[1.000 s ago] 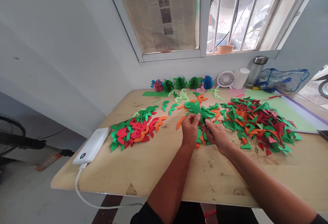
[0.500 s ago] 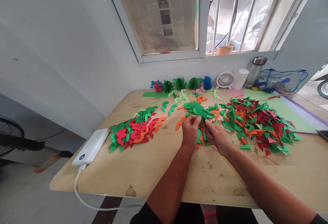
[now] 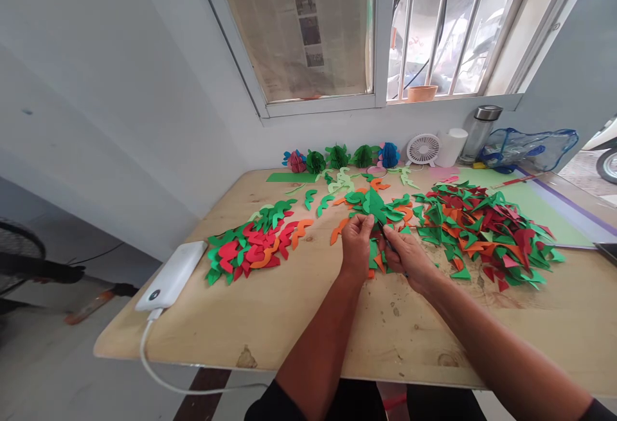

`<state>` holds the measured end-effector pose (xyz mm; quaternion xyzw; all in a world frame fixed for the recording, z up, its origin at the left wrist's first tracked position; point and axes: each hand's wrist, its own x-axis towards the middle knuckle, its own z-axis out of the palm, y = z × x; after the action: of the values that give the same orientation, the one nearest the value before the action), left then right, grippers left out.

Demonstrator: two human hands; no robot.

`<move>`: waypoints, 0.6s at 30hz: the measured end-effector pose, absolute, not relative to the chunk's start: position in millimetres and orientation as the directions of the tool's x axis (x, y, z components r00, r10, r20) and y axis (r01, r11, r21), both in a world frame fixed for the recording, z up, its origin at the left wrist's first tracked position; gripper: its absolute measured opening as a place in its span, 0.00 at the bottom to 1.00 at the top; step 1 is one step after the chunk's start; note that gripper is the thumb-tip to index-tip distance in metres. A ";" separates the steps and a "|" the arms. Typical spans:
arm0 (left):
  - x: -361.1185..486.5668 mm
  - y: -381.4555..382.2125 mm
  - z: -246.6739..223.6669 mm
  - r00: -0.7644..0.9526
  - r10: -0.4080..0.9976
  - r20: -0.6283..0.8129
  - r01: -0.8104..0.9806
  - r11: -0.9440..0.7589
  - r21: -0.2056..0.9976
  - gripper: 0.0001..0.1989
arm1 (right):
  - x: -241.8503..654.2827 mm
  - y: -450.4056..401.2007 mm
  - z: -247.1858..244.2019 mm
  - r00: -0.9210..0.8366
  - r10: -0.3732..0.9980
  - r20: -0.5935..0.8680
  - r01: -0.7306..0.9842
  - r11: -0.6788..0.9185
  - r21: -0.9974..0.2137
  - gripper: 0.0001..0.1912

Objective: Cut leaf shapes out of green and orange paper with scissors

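My left hand (image 3: 357,238) pinches a piece of green paper (image 3: 373,204) between thumb and fingertips, above the middle of the table. Close beside it, my right hand (image 3: 407,255) is closed round a slim dark tool (image 3: 380,223) whose tip meets the paper's edge. Most of the tool is hidden by my fingers, so its kind does not show. Under and behind both hands lie green and orange cut paper shapes (image 3: 340,231). To the right spreads a big heap of red, green and orange paper scraps (image 3: 486,228).
Curved red, green and orange cutouts (image 3: 255,247) lie at the left, near a white power bank (image 3: 171,276) with a cable. Along the wall stand paper honeycomb balls (image 3: 339,157), a small fan (image 3: 423,150), a bottle (image 3: 478,133) and a clear pouch (image 3: 530,150).
The green paper in my left hand has turned and now points more upright, away from me. Both hands have stayed in nearly the same place.
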<state>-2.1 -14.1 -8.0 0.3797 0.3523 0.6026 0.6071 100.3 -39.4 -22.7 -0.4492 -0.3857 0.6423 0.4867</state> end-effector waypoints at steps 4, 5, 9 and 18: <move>-1.8 -12.2 -10.6 0.034 0.998 0.046 -0.461 -0.025 0.887 0.22 | 99.8 -38.9 -23.5 -0.114 0.972 -0.204 -0.292 -0.229 -0.928 0.27; -1.7 -12.1 -11.0 0.032 0.998 0.048 -0.460 -0.028 0.888 0.21 | 99.6 -38.9 -23.4 -0.111 0.973 -0.205 -0.293 -0.229 -0.928 0.27; -1.7 -12.9 -10.9 0.027 0.998 0.050 -0.455 -0.032 0.890 0.20 | 98.7 -39.1 -22.9 -0.106 0.973 -0.206 -0.302 -0.229 -0.926 0.27; -2.4 -12.4 -11.7 0.016 0.999 0.051 -0.438 -0.039 0.898 0.20 | 99.1 -39.3 -24.8 -0.119 0.969 -0.218 -0.331 -0.246 -0.911 0.27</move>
<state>-2.4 -12.4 -11.7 0.3931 0.3565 0.6039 0.5947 99.1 -39.3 -24.8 -0.4406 -0.3616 0.6548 0.4963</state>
